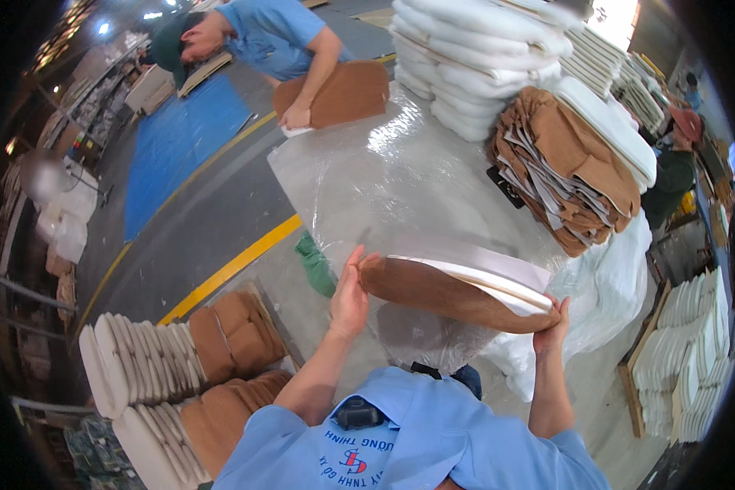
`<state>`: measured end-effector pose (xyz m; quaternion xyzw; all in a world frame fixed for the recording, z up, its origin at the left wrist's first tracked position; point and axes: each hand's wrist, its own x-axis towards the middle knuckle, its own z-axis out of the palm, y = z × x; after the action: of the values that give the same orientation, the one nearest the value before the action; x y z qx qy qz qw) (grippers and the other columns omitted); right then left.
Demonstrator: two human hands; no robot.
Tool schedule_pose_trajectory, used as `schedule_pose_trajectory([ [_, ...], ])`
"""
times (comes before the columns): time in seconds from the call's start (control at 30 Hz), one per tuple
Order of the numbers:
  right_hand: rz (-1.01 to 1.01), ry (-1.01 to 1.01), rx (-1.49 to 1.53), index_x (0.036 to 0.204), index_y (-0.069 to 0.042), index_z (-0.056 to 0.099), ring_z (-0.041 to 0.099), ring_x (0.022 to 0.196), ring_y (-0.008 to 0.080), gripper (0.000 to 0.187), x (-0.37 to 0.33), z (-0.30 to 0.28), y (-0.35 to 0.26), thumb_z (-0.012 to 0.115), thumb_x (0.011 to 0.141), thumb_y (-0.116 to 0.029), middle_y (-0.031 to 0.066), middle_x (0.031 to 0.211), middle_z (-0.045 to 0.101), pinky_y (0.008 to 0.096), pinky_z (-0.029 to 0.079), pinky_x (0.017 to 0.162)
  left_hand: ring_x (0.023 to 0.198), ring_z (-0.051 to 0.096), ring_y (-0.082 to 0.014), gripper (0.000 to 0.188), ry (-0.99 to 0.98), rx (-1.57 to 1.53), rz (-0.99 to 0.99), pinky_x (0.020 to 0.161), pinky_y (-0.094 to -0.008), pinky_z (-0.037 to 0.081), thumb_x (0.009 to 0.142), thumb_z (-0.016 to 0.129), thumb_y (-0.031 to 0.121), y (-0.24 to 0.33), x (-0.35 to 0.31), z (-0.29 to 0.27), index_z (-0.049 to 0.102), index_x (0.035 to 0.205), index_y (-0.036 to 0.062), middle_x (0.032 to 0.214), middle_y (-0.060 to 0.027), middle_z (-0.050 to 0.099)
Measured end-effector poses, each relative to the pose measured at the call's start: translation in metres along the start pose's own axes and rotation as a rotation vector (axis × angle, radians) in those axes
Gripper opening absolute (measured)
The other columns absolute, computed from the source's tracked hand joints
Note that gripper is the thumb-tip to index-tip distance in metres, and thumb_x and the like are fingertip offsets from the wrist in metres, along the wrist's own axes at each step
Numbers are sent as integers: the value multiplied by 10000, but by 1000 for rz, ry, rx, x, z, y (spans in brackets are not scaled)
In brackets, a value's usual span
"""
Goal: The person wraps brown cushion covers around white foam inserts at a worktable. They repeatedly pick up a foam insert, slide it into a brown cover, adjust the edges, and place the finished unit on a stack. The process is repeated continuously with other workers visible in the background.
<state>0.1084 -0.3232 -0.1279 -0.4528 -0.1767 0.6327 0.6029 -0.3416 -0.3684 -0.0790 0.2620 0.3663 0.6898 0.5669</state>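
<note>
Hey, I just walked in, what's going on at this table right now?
A person in a blue shirt holds a brown cushion cover with a white foam pad partly inside it, left hand at one end, right hand at the other, above a plastic-wrapped table. Across it, a co-worker's hand presses on another brown cushion. Stacks of white foam pads and brown covers sit on the table.

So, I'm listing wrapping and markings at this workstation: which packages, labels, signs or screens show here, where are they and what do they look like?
Clear plastic film: glossy, crinkled sheet covering the worktable.
White plastic bag: bulky, rumpled, hanging at the table's right edge.
Printed logo: small red and blue emblem with blue lettering on the light blue shirt, bottom centre.
Blue tarpaulin: flat on the floor, upper left.
No signs or screens are clearly visible.
</note>
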Motion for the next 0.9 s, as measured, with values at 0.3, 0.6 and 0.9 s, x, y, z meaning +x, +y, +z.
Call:
schedule_pose_trajectory([
  [0.3,-6,-67,39,1201,-40,715,686,1104,231,643,-44,-28,5,459,1093,-620,90,1120,739,370,525,1008,1367,561,-235,513,-28,-56,-43,1211,-368,354,1087,521,127,5,-34,2,433,1585,42,1428,-165,627],
  [0.6,40,-116,-28,1359,-5,641,669,1181,255,638,-59,-9,21,416,1126,-555,132,1273,690,407,511,1077,1324,578,-211,551,-50,90,38,1171,-362,390,1057,589,129,3,-54,-9,445,1584,64,1381,-135,648],
  [0.9,73,164,-214,1340,3,667,674,1103,245,632,-60,-12,18,426,1129,-543,148,1209,715,376,525,1034,1343,570,-214,427,138,193,-27,1174,-382,431,1121,522,121,-17,-67,-31,480,1533,18,1425,-117,618],
])
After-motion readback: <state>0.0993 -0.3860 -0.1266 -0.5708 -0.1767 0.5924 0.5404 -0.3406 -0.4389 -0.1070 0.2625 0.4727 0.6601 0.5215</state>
